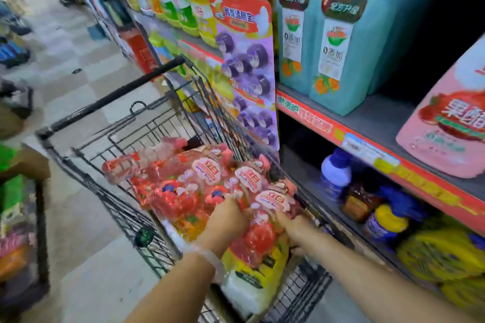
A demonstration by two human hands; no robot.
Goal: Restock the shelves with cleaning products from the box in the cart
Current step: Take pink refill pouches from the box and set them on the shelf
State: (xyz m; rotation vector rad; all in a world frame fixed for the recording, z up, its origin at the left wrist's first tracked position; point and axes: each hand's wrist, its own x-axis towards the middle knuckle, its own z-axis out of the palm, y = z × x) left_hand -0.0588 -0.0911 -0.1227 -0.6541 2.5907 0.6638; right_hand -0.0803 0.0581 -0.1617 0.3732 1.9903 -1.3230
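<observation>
**Restock barely begun, cart loaded**

I am reaching both hands into the cart (112,123), which is standing just beside the shelves (367,123). My left hand (225,217) is pressing down among the red refill pouches (210,181); its fingers are buried in the pile, so I cannot tell whether they are gripping anything. My right hand (296,225) is lying against the pouches on the shelf side, fingers hidden too. The pouches are heaped high on a yellow-and-white box (252,278) in the cart. Nothing is leaving the cart yet, so I am judging nearly all the stocking is ahead of me. A pink bottle (446,123) is sitting on the shelf nearby, with bare shelf beside it.
</observation>
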